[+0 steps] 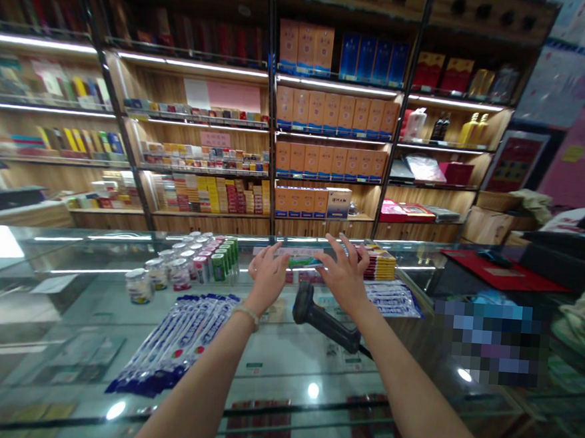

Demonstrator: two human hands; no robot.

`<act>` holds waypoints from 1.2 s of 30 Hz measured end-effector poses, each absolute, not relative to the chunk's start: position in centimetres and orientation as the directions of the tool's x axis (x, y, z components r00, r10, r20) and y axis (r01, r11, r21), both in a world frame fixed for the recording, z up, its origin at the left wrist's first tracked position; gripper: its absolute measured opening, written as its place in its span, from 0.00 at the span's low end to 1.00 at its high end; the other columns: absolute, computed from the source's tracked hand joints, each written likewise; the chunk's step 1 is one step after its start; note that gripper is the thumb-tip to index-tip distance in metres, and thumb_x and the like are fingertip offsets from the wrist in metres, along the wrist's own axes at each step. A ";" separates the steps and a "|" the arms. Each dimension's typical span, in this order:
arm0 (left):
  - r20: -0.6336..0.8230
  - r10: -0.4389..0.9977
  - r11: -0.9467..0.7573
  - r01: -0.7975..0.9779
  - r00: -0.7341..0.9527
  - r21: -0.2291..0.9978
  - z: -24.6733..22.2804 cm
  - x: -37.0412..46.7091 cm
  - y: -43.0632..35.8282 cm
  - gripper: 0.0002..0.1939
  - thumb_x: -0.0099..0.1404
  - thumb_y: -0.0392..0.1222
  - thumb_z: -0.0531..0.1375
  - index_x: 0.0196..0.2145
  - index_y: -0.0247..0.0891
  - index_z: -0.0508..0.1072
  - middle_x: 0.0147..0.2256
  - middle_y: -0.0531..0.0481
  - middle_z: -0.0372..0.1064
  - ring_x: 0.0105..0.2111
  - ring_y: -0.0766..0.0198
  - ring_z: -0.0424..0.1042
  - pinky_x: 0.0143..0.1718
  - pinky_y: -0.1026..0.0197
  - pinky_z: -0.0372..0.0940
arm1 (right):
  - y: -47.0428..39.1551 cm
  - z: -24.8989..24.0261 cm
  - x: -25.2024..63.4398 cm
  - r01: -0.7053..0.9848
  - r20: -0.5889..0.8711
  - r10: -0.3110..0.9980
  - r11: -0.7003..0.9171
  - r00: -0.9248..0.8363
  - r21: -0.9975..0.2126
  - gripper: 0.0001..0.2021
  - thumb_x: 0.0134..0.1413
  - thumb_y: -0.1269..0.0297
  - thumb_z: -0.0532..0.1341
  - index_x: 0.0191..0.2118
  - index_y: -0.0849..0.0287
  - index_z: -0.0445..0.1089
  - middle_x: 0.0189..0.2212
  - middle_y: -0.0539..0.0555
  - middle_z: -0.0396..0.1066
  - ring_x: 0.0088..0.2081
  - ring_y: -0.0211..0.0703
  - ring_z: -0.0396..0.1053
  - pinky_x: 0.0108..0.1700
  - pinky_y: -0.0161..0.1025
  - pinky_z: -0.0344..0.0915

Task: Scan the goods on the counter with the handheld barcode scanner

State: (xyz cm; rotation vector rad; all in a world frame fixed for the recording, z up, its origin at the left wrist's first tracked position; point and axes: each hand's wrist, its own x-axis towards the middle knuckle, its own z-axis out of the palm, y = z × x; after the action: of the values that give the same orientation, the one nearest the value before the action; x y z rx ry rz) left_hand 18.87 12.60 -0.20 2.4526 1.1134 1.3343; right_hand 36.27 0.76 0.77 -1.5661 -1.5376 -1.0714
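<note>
My left hand and right hand are spread open, apparently empty, just beyond the scanner on the counter; boxes stand beyond it, rightward. This looks like a reach; grasping anything would call for curling my fingers.

From afar, I saw a shop: lit shelves of boxes, and a glass surface bearing packets, jars and a scanner.

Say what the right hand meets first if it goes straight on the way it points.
Likely the orange boxes on the back shelf, past the glass counter. Nothing clearly blocks the right hand before them, but depth is unclear; it might touch the counter first.
</note>
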 end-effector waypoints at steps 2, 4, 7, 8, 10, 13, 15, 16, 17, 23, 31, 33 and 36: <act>0.710 0.625 -0.729 0.567 0.324 0.383 0.3 18.4 11.9 0.26 0.76 0.56 0.44 0.52 0.44 0.77 0.67 0.41 0.59 0.67 0.49 0.54 0.68 0.35 0.47 | 0.8 0.8 36.3 0.995 0.900 0.434 -0.079 -0.023 0.064 0.12 0.61 0.59 0.67 0.50 0.45 0.75 0.65 0.53 0.65 0.68 0.56 0.53 0.68 0.61 0.35; 0.756 0.563 -0.740 0.611 0.334 0.281 0.9 17.9 11.0 0.28 0.71 0.61 0.53 0.61 0.46 0.70 0.70 0.39 0.51 0.69 0.44 0.50 0.68 0.33 0.44 | 0.8 0.7 36.5 0.994 0.897 0.441 -0.090 -0.008 0.053 0.13 0.60 0.59 0.67 0.50 0.44 0.75 0.66 0.53 0.64 0.68 0.57 0.52 0.68 0.62 0.34; 0.792 0.459 -0.762 0.637 0.402 0.117 1.5 17.4 9.8 0.31 0.62 0.60 0.65 0.60 0.51 0.70 0.70 0.40 0.50 0.70 0.41 0.48 0.69 0.33 0.38 | 0.8 0.6 36.6 0.994 0.888 0.459 -0.096 0.005 0.044 0.14 0.60 0.61 0.67 0.51 0.44 0.75 0.67 0.53 0.62 0.68 0.57 0.52 0.68 0.62 0.34; 0.799 0.432 -0.766 0.638 0.418 0.081 1.6 17.3 9.5 0.29 0.61 0.57 0.66 0.59 0.52 0.72 0.70 0.41 0.51 0.70 0.41 0.48 0.69 0.33 0.37 | 0.8 0.6 36.6 0.994 0.885 0.465 -0.097 0.008 0.042 0.14 0.60 0.61 0.67 0.51 0.43 0.75 0.67 0.53 0.61 0.68 0.58 0.52 0.68 0.62 0.34; 0.811 0.402 -0.766 0.641 0.425 0.043 1.6 17.2 9.3 0.23 0.62 0.51 0.67 0.55 0.53 0.75 0.69 0.42 0.53 0.70 0.42 0.49 0.68 0.33 0.38 | 0.8 0.6 36.6 0.994 0.878 0.478 -0.100 0.016 0.036 0.15 0.60 0.62 0.67 0.52 0.43 0.75 0.68 0.54 0.61 0.69 0.58 0.52 0.68 0.62 0.35; 0.823 0.390 -0.760 0.649 0.414 0.033 1.4 17.2 9.4 0.16 0.63 0.48 0.66 0.49 0.52 0.78 0.69 0.43 0.55 0.69 0.42 0.50 0.68 0.32 0.39 | 0.7 0.6 36.5 0.994 0.868 0.496 -0.101 0.025 0.029 0.16 0.60 0.62 0.67 0.53 0.43 0.74 0.68 0.54 0.60 0.69 0.58 0.51 0.68 0.62 0.35; 0.825 0.389 -0.759 0.650 0.411 0.034 1.4 17.2 9.5 0.13 0.63 0.48 0.66 0.46 0.51 0.79 0.68 0.43 0.55 0.69 0.42 0.50 0.68 0.32 0.39 | 0.7 0.5 36.4 0.994 0.861 0.508 -0.102 0.028 0.027 0.16 0.60 0.61 0.67 0.53 0.43 0.74 0.68 0.54 0.60 0.69 0.58 0.51 0.68 0.63 0.35; 0.824 0.389 -0.760 0.649 0.411 0.035 1.4 17.2 9.5 0.13 0.62 0.48 0.67 0.45 0.51 0.79 0.68 0.44 0.55 0.69 0.42 0.51 0.68 0.32 0.40 | 0.7 0.5 36.4 0.994 0.858 0.513 -0.104 0.031 0.026 0.15 0.60 0.60 0.67 0.53 0.43 0.74 0.68 0.54 0.59 0.69 0.58 0.50 0.68 0.63 0.35; 0.824 0.391 -0.761 0.648 0.411 0.038 1.4 17.2 9.5 0.12 0.62 0.48 0.67 0.45 0.51 0.79 0.68 0.44 0.56 0.69 0.42 0.51 0.68 0.32 0.40 | 0.7 0.4 36.3 0.994 0.855 0.518 -0.106 0.034 0.025 0.15 0.60 0.60 0.67 0.53 0.43 0.74 0.69 0.55 0.59 0.69 0.59 0.50 0.68 0.63 0.35; 0.827 0.405 -0.760 0.646 0.389 0.068 1.6 16.9 9.4 0.09 0.62 0.45 0.67 0.41 0.50 0.80 0.68 0.45 0.57 0.68 0.42 0.53 0.67 0.31 0.41 | 0.4 1.3 35.7 0.992 0.816 0.576 -0.119 0.043 0.031 0.14 0.60 0.59 0.67 0.52 0.43 0.75 0.69 0.56 0.59 0.69 0.60 0.50 0.67 0.65 0.38; 0.820 0.455 -0.741 0.658 0.348 0.132 1.7 16.9 9.6 0.08 0.62 0.45 0.67 0.41 0.49 0.80 0.67 0.43 0.58 0.67 0.42 0.54 0.66 0.30 0.43 | -1.1 3.2 34.5 0.985 0.729 0.678 -0.171 0.093 0.034 0.26 0.64 0.52 0.61 0.66 0.48 0.64 0.71 0.61 0.52 0.71 0.62 0.46 0.68 0.67 0.38; 0.822 0.468 -0.730 0.667 0.326 0.150 1.7 17.0 9.5 0.08 0.63 0.46 0.67 0.41 0.49 0.80 0.67 0.42 0.58 0.67 0.41 0.54 0.66 0.29 0.43 | -2.0 2.8 33.7 0.983 0.696 0.706 -0.181 0.128 0.002 0.30 0.63 0.47 0.60 0.68 0.52 0.61 0.72 0.63 0.50 0.72 0.62 0.43 0.69 0.66 0.39; 0.823 0.481 -0.708 0.687 0.302 0.162 1.7 16.9 9.4 0.09 0.63 0.44 0.66 0.42 0.49 0.80 0.66 0.42 0.59 0.67 0.41 0.53 0.66 0.29 0.42 | -3.6 1.2 32.3 0.985 0.601 0.783 -0.163 0.159 -0.049 0.40 0.59 0.41 0.61 0.70 0.54 0.55 0.73 0.63 0.47 0.73 0.62 0.40 0.69 0.67 0.40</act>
State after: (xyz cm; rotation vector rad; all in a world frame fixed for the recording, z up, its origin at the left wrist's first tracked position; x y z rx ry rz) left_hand 16.93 9.43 1.74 2.7054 1.2365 1.5709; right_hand 32.28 -3.65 1.18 -2.0107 -1.6773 -0.6267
